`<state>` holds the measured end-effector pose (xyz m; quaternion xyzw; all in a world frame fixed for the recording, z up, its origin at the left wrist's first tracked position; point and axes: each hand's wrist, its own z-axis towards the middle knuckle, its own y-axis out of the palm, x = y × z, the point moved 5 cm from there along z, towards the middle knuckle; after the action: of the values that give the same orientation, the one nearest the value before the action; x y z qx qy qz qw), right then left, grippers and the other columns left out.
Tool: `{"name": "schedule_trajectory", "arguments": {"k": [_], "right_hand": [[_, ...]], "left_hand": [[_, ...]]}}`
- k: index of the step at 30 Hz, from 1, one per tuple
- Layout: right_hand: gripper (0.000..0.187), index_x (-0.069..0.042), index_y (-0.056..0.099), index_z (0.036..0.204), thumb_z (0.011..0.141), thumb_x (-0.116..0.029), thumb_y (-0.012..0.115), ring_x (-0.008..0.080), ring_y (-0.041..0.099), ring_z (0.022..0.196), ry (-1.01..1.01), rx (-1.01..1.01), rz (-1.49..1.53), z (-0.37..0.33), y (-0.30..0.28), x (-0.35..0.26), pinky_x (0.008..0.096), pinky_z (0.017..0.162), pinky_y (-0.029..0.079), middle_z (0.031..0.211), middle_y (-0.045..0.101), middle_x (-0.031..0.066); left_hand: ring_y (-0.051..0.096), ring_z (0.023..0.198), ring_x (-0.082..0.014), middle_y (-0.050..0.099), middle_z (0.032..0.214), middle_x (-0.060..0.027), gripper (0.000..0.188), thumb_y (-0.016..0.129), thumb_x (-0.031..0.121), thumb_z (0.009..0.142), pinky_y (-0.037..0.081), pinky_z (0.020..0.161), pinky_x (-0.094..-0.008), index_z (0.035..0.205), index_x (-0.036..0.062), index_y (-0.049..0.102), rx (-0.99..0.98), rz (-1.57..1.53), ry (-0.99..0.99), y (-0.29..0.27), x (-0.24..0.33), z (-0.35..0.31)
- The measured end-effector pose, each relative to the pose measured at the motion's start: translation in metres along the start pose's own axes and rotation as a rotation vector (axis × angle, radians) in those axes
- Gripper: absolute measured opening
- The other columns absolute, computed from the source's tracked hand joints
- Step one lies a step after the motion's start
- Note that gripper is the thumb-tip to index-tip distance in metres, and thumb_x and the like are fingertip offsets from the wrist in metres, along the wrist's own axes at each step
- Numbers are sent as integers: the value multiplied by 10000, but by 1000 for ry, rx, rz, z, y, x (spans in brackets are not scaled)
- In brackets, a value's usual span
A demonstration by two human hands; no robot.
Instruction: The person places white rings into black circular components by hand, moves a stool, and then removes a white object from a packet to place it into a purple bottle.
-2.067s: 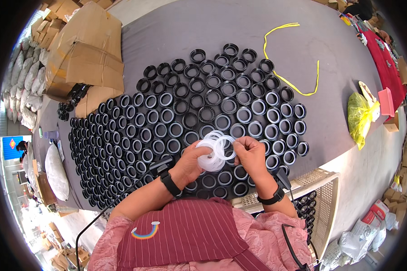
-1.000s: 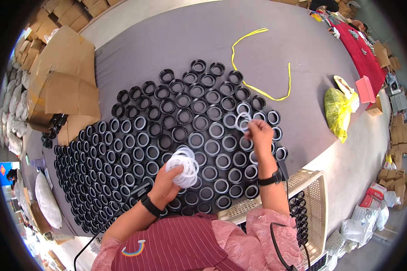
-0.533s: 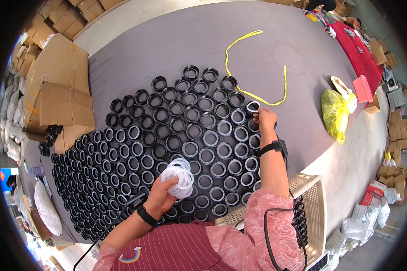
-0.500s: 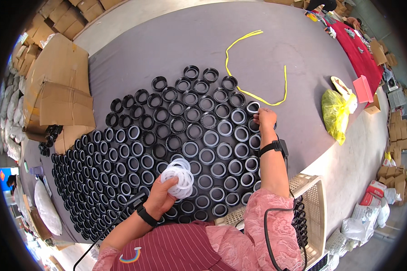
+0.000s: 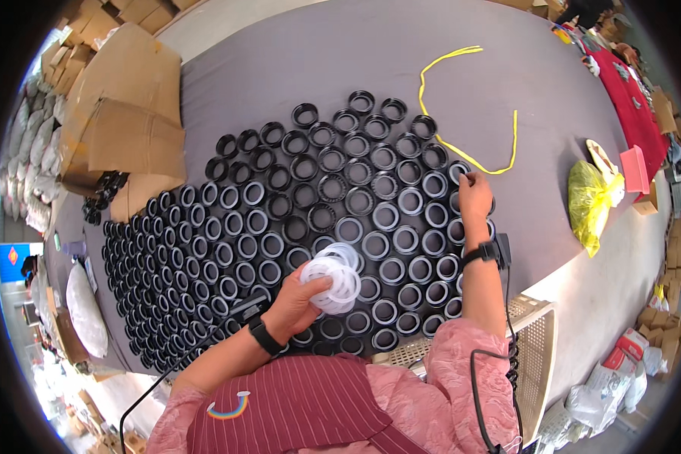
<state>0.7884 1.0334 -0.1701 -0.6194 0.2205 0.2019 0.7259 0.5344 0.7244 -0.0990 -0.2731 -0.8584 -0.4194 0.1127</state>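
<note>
My left hand [image 5: 296, 301] grips a loose bunch of translucent white rings [image 5: 331, 278] above the black rings. My right hand [image 5: 474, 198] is stretched out to the right end of the array. Its closed fingers press at the near edge of a white ring [image 5: 459, 168], which lies on a black ring there. Under the right hand, another black ring is partly hidden. Many black rings [image 5: 332, 188] stand close together on the grey cloth. Those to the left and near me show pale inserts [image 5: 376, 244]; several far ones [image 5: 305, 114] are all black.
A yellow strap [image 5: 469, 157] lies curved beyond the rings on the grey-covered table [image 5: 295, 53]. An open cardboard box [image 5: 132, 113] stands at left. Yellow bag [image 5: 589, 204] and pink box [image 5: 634, 169] sit at the right edge. A beige plastic crate [image 5: 536, 356] stands by my right arm.
The white ring in my right fingers has come down onto a black ring. My left hand still holds its bunch. The whole view has shifted, moving the scene rightward.
</note>
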Motion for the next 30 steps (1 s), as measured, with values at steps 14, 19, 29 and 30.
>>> {"name": "schedule_trajectory", "arguments": {"k": [14,19,29,30], "right_hand": [[118,13,671,858,801,-91,679,63,568,600,-161,-679,806,-182,-22,-156,208,542,443,699,629,23],[109,13,660,862,824,-89,659,81,564,541,270,-840,912,-179,-18,-145,216,507,461,677,620,27],[119,27,623,873,843,-84,593,123,598,558,408,-276,878,-31,32,-44,248,500,508,675,617,66],[112,33,624,875,831,-61,580,129,598,555,418,-252,907,-19,38,-39,252,488,510,683,622,75]], "left_hand": [[635,926,-206,623,1034,-82,385,639,-14,791,528,829,-376,1156,18,523,75,69,38,-5,1,1],[631,936,-225,620,1038,-101,363,618,-25,795,526,827,-391,1142,7,516,104,35,35,-14,-2,5],[631,898,-232,617,1005,-109,397,608,27,764,526,804,-376,1148,2,510,132,66,25,-18,-1,3],[630,899,-231,616,1005,-109,395,605,23,764,526,805,-377,1147,1,510,132,57,20,-19,-1,4]]}}
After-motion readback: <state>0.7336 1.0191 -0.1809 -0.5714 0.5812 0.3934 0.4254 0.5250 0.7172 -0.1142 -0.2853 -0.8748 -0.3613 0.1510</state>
